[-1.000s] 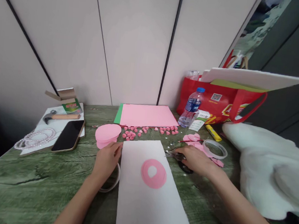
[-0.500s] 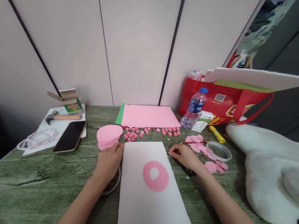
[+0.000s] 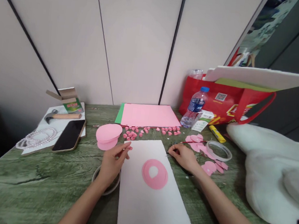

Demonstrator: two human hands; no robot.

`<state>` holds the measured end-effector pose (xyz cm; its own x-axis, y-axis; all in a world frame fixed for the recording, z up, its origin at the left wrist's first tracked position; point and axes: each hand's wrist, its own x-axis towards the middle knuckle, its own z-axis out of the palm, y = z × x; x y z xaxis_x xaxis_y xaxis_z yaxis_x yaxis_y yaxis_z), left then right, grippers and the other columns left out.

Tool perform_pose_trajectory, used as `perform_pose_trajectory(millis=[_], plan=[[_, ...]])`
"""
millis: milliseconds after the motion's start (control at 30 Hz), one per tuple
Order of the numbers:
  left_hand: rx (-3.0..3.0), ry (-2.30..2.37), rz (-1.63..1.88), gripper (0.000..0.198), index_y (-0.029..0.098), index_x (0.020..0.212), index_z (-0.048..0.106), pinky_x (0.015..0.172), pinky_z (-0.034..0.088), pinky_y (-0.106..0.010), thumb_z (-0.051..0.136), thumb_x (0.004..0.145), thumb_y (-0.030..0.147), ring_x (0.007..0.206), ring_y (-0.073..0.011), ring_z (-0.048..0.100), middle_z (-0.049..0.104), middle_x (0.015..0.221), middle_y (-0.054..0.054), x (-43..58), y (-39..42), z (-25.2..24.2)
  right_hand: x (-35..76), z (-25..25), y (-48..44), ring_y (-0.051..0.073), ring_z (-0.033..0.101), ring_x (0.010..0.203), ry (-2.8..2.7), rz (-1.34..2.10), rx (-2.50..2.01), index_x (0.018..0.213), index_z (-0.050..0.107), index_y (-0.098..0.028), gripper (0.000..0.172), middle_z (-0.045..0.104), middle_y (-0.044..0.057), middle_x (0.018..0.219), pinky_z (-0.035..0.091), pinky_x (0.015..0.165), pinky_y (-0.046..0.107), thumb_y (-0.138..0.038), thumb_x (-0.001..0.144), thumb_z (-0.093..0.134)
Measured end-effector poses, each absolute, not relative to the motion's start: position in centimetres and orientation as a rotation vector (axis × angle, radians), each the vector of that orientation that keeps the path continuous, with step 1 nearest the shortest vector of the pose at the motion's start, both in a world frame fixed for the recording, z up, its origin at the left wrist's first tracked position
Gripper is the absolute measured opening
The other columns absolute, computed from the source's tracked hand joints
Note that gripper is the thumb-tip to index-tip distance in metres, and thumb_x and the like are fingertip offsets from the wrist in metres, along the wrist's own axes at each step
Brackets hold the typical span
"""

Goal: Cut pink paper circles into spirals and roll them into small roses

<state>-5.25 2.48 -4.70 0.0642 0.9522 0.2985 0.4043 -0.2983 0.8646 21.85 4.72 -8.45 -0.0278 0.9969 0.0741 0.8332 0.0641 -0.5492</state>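
Note:
My left hand (image 3: 113, 162) is above the left edge of a white board (image 3: 140, 206), its fingertips pinching a small pink piece (image 3: 129, 148) that looks like one of the little pink pieces (image 3: 130, 135) behind the board. A pink paper ring (image 3: 158, 184) with a pale centre lies flat on the board. My right hand (image 3: 186, 156) rests on the table beside the board's far right corner, fingers curled; what they hold, if anything, is hidden. Partly under my left wrist lies a roll of tape (image 3: 106, 193). Pink paper ovals (image 3: 108, 132) are stacked just beyond my left hand.
Pink sheets (image 3: 150, 115) lie at the back. Rightward are pink cutouts (image 3: 210, 166), a clear tape roll (image 3: 224, 158), a glue stick (image 3: 217, 134), a water bottle (image 3: 194, 107), a red bag (image 3: 207, 91) and a white plush shape (image 3: 261, 179). Leftward are a phone (image 3: 69, 136), hammer (image 3: 66, 116) and bead strings (image 3: 37, 139).
My left hand has lifted slightly and shifted right over the board's edge, and a small pink piece now shows in its fingertips. My right hand has hardly moved.

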Motion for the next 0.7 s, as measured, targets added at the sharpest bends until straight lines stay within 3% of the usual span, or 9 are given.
perform_pose_trajectory(millis=[133, 300, 467, 700], plan=[[1.553, 1.218, 1.228, 0.029, 0.012, 0.099, 0.065, 0.053, 0.048, -0.024, 0.054, 0.075, 0.026, 0.057, -0.0121, 0.059, 0.069, 0.077, -0.006, -4.7, 2.2, -4.8, 22.0, -8.5, 4.9, 0.014, 0.057, 0.063, -1.891, 0.569, -1.777, 0.072, 0.059, -0.017, 0.022, 0.064, 0.002, 0.073, 0.041, 0.060, 0.025, -0.029, 0.079, 0.043], [1.541, 1.173, 1.222, 0.025, 0.015, 0.095, 0.066, 0.067, 0.052, -0.029, 0.056, 0.076, 0.026, 0.073, -0.0171, 0.064, 0.071, 0.084, -0.006, -4.3, 1.9, -5.2, 19.7, -6.1, 3.4, 0.015, 0.055, 0.065, -1.803, 0.776, -1.484, 0.068, 0.059, -0.015, 0.020, 0.061, 0.003, 0.070, 0.042, 0.060, 0.025, -0.031, 0.076, 0.050], [1.602, 1.182, 1.131, 0.021, 0.019, 0.092, 0.068, 0.080, 0.049, -0.031, 0.057, 0.075, 0.025, 0.081, -0.0185, 0.064, 0.072, 0.087, -0.004, -3.8, 1.3, -5.0, 14.4, -2.8, 0.7, 0.013, 0.053, 0.069, -1.738, 1.076, -1.162, 0.071, 0.062, -0.018, 0.016, 0.056, 0.002, 0.079, 0.046, 0.057, 0.023, -0.029, 0.078, 0.052], [1.367, 1.080, 1.031, 0.024, 0.015, 0.092, 0.069, 0.074, 0.050, -0.031, 0.061, 0.073, 0.027, 0.077, -0.0198, 0.065, 0.072, 0.087, -0.007, -3.4, 1.0, -4.6, 12.3, -3.4, 1.0, 0.014, 0.053, 0.074, -1.713, 1.035, -1.213, 0.067, 0.062, -0.018, 0.013, 0.052, 0.002, 0.077, 0.048, 0.058, 0.023, -0.019, 0.077, 0.053]])
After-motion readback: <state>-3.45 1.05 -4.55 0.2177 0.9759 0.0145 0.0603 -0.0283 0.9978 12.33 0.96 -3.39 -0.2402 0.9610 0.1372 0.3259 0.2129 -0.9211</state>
